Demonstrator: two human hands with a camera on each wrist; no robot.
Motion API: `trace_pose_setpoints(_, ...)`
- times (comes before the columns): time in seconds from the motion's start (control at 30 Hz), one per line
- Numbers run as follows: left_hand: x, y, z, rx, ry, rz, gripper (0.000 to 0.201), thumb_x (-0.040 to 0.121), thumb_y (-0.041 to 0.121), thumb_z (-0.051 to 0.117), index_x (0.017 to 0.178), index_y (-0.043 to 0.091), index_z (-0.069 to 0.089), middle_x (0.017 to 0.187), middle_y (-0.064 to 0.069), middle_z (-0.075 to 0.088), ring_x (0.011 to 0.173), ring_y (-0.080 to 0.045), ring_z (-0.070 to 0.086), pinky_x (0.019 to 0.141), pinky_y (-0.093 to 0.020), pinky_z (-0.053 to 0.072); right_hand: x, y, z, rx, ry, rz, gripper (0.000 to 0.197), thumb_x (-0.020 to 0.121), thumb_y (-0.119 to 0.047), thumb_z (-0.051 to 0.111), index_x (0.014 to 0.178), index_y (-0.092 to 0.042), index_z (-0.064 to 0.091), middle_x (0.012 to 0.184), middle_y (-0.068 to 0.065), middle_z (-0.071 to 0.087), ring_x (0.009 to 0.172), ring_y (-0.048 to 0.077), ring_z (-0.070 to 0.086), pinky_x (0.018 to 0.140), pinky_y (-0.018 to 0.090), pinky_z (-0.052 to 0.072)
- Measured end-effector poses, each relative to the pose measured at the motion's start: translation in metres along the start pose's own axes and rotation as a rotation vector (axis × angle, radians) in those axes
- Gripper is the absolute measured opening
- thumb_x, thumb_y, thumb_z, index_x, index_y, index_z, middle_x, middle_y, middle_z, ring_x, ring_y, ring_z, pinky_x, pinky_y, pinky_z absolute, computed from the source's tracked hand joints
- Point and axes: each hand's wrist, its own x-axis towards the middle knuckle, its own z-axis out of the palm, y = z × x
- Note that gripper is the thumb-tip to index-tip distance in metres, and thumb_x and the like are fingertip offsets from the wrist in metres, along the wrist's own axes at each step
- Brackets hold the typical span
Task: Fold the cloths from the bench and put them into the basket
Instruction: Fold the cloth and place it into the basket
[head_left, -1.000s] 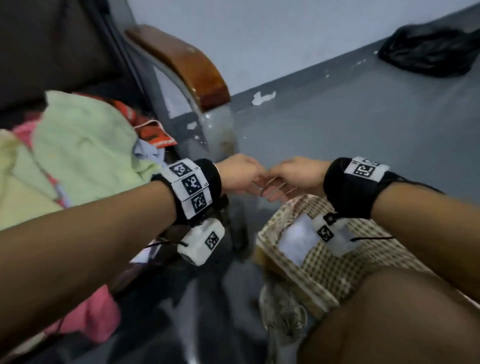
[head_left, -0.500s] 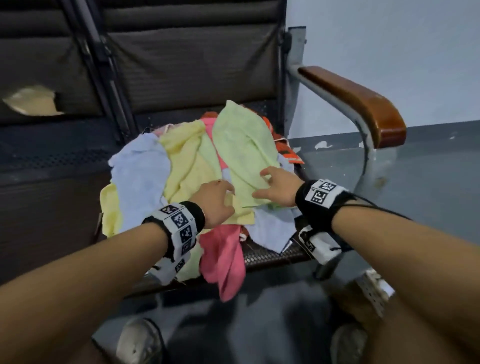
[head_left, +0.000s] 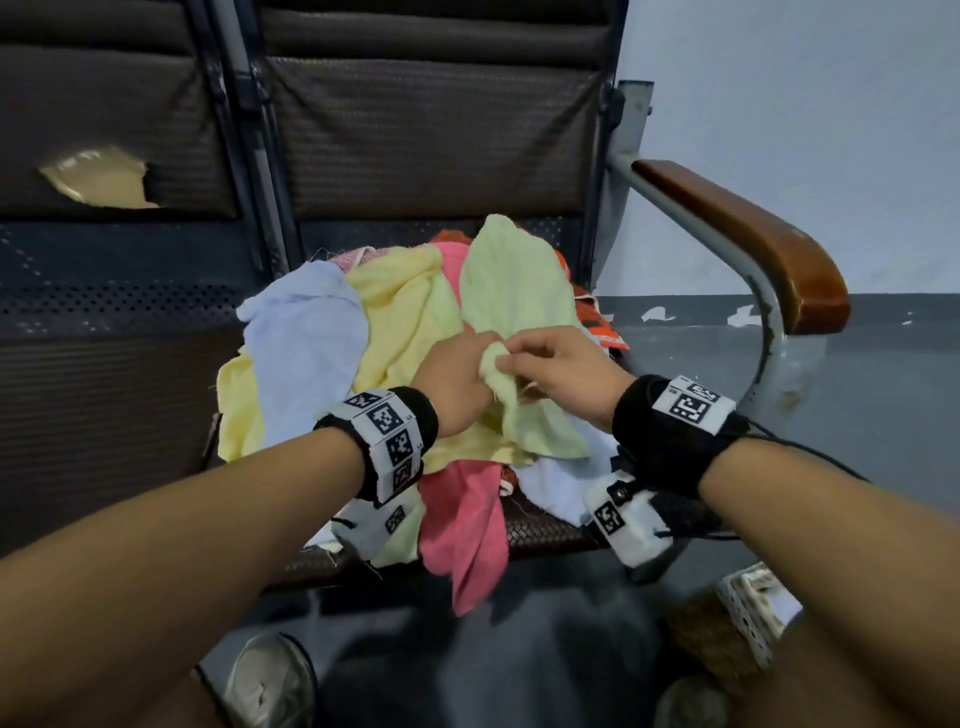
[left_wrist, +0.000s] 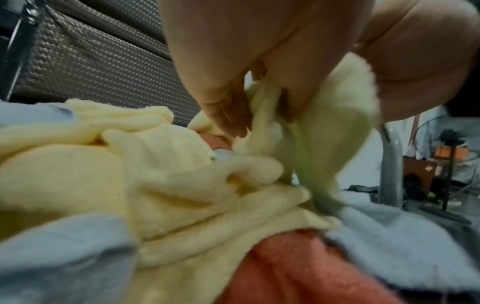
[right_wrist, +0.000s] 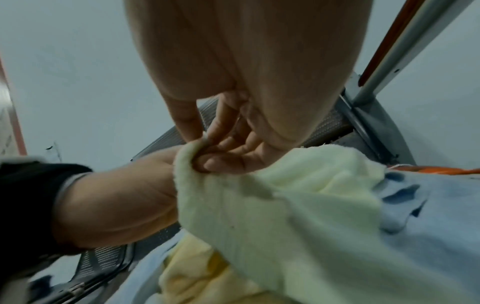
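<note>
Hands, two in number, meet over a heap of cloths on the bench seat (head_left: 540, 530). The left hand (head_left: 453, 383) and the right hand (head_left: 558, 371) both pinch the same bunched edge of one pale green cloth (head_left: 514, 296), which lies on top of the heap and runs from the backrest side down to the front of the pile. In the right wrist view the right hand's fingers (right_wrist: 228, 144) curl round a fold of the green cloth (right_wrist: 272, 205), with the left hand (right_wrist: 116, 197) touching the same fold from the side. In the left wrist view the left hand (left_wrist: 249, 67) grips the gathered green edge (left_wrist: 324, 127); that view is blurred.

Cloths countable in the head view, by colour: one pale green on top; yellow cloth (head_left: 400, 332) beneath it, whether one piece or two cannot be told; pale blue cloth (head_left: 306, 343) at the left of the heap and a further blue part (head_left: 556, 483) at the front right; one pink cloth (head_left: 467, 525) hanging over the front edge of the seat; one orange cloth (head_left: 602, 327) at the back right, mostly covered.

One wooden armrest (head_left: 743, 234) stands to the right of the heap. One basket (head_left: 748, 613) shows partly at lower right, on the floor, apart from the cloths. Two wrist bands with printed markers are worn, one per arm.
</note>
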Motion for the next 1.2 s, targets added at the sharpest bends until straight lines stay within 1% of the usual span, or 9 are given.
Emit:
trace_pose_setpoints(0.13, -0.012, 0.021, -0.015, -0.352, 0.114, -0.045, 0.010, 0.076, 0.021, 0.053, 0.078, 0.021, 0.062, 0.082, 0.003, 0.066, 0.079, -0.016, 0.061, 0.063, -0.026, 0.042, 0.001, 0.003, -0.025, -0.288, 0.166, -0.079, 0.033, 0.090, -0.002, 0.056, 0.118, -0.018, 0.064, 0.113, 0.005, 0.063, 0.097, 0.013, 0.062, 0.081, 0.026, 0.050)
trace_pose_setpoints(0.27, -0.037, 0.031, -0.034, -0.684, 0.147, -0.018, 0.019, 0.081, 0.031, 0.055, 0.079, 0.026, 0.072, 0.082, 0.008, 0.072, 0.081, -0.010, 0.065, 0.074, -0.026, 0.051, -0.003, 0.023, -0.027, -0.715, -0.058, -0.049, 0.063, 0.086, -0.024, 0.076, 0.142, -0.018, 0.048, 0.143, 0.007, 0.050, 0.133, 0.023, 0.044, 0.112, 0.042, 0.036)
trace_pose_setpoints(0.4, -0.060, 0.014, -0.051, -0.649, 0.158, -0.027, 0.023, 0.088, 0.031, 0.055, 0.083, 0.040, 0.075, 0.088, 0.017, 0.073, 0.088, -0.004, 0.067, 0.080, -0.023, 0.052, -0.004, 0.016, -0.014, -0.724, 0.047, -0.125, 0.021, 0.102, -0.022, 0.053, 0.097, -0.009, 0.068, 0.103, 0.007, 0.067, 0.101, 0.026, 0.060, 0.091, 0.039, 0.045)
trace_pose_setpoints(0.5, -0.057, -0.010, -0.065, -0.336, 0.242, -0.223, 0.027, 0.089, 0.023, 0.058, 0.116, 0.026, 0.062, 0.111, -0.001, 0.066, 0.103, -0.023, 0.062, 0.093, -0.042, 0.051, -0.004, -0.006, -0.010, -0.565, 0.257, -0.152, 0.036, 0.104, -0.022, 0.043, 0.069, -0.018, 0.039, 0.067, 0.000, 0.044, 0.067, 0.020, 0.048, 0.066, 0.033, 0.038)
trace_pose_setpoints(0.63, -0.054, -0.005, -0.067, -0.259, 0.158, -0.194, 0.084, 0.068, 0.027, 0.067, 0.145, 0.033, 0.035, 0.133, -0.005, 0.050, 0.118, -0.020, 0.054, 0.094, -0.035, 0.050, -0.005, -0.032, 0.012, -0.404, 0.266, -0.345, 0.030, 0.105, -0.020, 0.043, 0.076, -0.026, 0.042, 0.069, -0.009, 0.044, 0.064, 0.000, 0.045, 0.063, 0.018, 0.034)
trace_pose_setpoints(0.73, -0.056, 0.019, -0.047, -0.447, 0.023, 0.065, 0.060, 0.070, 0.021, 0.075, 0.120, 0.046, 0.051, 0.106, 0.018, 0.064, 0.098, 0.001, 0.063, 0.078, -0.023, 0.053, 0.000, -0.037, 0.025, -0.448, 0.186, -0.390, 0.014, 0.100, -0.021, 0.054, 0.089, -0.013, 0.057, 0.083, 0.006, 0.062, 0.079, 0.018, 0.056, 0.074, 0.033, 0.043)
trace_pose_setpoints(0.9, -0.031, 0.016, -0.035, -0.178, 0.281, -0.078, 0.018, 0.090, 0.030, 0.062, 0.106, 0.024, 0.068, 0.104, 0.008, 0.070, 0.101, -0.016, 0.064, 0.080, -0.028, 0.045, -0.002, -0.018, 0.004, -0.530, 0.087, -0.242, 0.047, 0.073, -0.038, 0.065, 0.109, -0.018, 0.044, 0.085, -0.001, 0.060, 0.073, 0.015, 0.054, 0.064, 0.032, 0.040)
trace_pose_setpoints(1.07, -0.015, 0.012, -0.048, -0.359, 0.482, -0.195, 0.029, 0.085, 0.031, 0.059, 0.111, 0.021, 0.068, 0.109, 0.005, 0.070, 0.106, -0.019, 0.064, 0.095, -0.032, 0.049, 0.004, 0.023, -0.038, -0.789, 0.145, 0.043, 0.013, 0.093, -0.023, 0.057, 0.086, -0.013, 0.057, 0.088, 0.011, 0.064, 0.084, 0.032, 0.060, 0.067, 0.033, 0.040)
trace_pose_setpoints(1.2, -0.014, 0.004, -0.049, -0.190, 0.222, -0.120, 0.079, 0.075, 0.015, 0.076, 0.141, 0.035, 0.038, 0.120, 0.001, 0.058, 0.101, -0.017, 0.062, 0.082, -0.025, 0.052, 0.003, 0.019, -0.046, -0.595, 0.261, -0.100, 0.009, 0.094, -0.013, 0.053, 0.087, -0.015, 0.059, 0.090, 0.003, 0.064, 0.083, 0.023, 0.055, 0.069, 0.031, 0.038)
